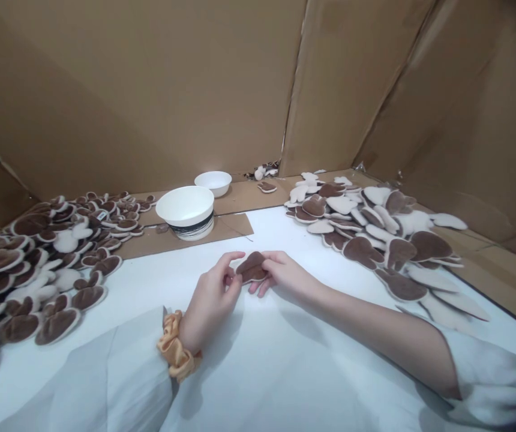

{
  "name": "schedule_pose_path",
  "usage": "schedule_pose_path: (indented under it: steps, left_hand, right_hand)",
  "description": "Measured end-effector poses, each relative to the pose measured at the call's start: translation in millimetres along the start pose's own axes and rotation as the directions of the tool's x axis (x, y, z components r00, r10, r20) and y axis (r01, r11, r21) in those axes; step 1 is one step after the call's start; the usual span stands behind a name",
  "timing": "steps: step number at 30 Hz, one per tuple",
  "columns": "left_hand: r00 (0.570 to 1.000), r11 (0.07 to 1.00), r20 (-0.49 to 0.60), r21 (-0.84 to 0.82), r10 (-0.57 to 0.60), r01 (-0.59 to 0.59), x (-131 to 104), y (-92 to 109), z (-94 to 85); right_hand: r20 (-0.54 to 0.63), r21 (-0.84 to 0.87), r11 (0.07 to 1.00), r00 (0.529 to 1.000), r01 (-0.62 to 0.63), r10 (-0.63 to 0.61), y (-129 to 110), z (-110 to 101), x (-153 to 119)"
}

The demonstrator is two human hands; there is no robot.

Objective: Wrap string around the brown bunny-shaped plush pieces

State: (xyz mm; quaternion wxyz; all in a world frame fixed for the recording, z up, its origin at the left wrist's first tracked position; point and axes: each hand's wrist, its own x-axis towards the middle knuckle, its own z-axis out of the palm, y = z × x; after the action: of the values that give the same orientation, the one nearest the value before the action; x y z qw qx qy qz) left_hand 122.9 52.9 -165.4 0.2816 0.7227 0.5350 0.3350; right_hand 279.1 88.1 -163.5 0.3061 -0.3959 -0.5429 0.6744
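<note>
A small brown plush piece with a pale edge [251, 267] is held above the white table surface, between both hands. My left hand [216, 289], with an orange scrunchie [176, 348] at its wrist, pinches the piece's left end between thumb and fingers. On the other side, my right hand [281, 273] grips the right end, its lower fingers partly beneath. Many brown and white plush pieces lie in a heap [89, 295] at the left. Another heap of flat brown and white pieces [360, 251] spreads over the right side.
Beyond the hands, a large white bowl with black stripes [190, 227] stands on cardboard, with a smaller white bowl [216, 183] behind it. A single brown piece [267, 187] lies near the back. Tall cardboard walls [150, 90] enclose the table [267, 225].
</note>
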Motion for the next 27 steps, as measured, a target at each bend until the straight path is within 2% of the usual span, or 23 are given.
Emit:
schedule_pose_path:
  steps: [3,5,7,9,10,12,14,20,27]
  left_hand:
    - [0.994,0.978,-0.004,0.183,0.106,-0.103,-1.4,0.6,-1.3]
    - [0.989,0.957,-0.007,0.254,0.146,-0.14,-1.2,-0.8,-1.0]
    - [0.99,0.953,-0.012,0.272,0.143,-0.134,-0.5,-2.8,-0.4]
    - [0.991,0.954,-0.024,0.274,0.134,-0.123,0.3,-4.1,-0.3]
    - [0.991,0.954,-0.036,0.276,0.132,-0.117,0.8,-4.4,-0.4]
    - [0.99,0.952,-0.062,0.289,0.128,-0.105,1.5,-4.6,-1.2]
    - [0.991,0.949,-0.07,0.302,0.115,-0.089,2.1,-4.3,-2.1]
    - [0.997,0.957,-0.042,0.287,0.067,-0.052,2.6,-2.0,-2.4]
    - [0.998,0.944,-0.008,0.325,0.066,-0.06,5.0,-0.2,1.1]
  right_hand:
    - [-0.02,-0.264,0.963,0.998,0.051,-0.058,0.3,-1.1,-3.2]
    - [-0.09,-0.522,0.846,0.979,0.11,-0.182,-1.6,-2.7,-6.2]
    - [-0.153,-0.704,0.693,0.918,0.158,-0.365,-4.5,-4.6,-8.3]
    - [-0.096,-0.768,0.591,0.867,0.249,-0.489,-6.9,-6.2,-8.6]
    - [-0.029,-0.768,0.562,0.86,0.307,-0.509,-7.3,-6.7,-7.9]
    - [0.111,-0.748,0.526,0.858,0.405,-0.502,-6.0,-7.4,-5.1]
    - [0.179,-0.737,0.517,0.863,0.436,-0.473,-2.8,-7.8,-1.3]
    - [0.232,-0.76,0.49,0.883,0.427,-0.409,3.1,-8.5,5.4]
    - [0.218,-0.858,0.363,0.897,0.365,-0.385,-0.1,-16.3,3.7]
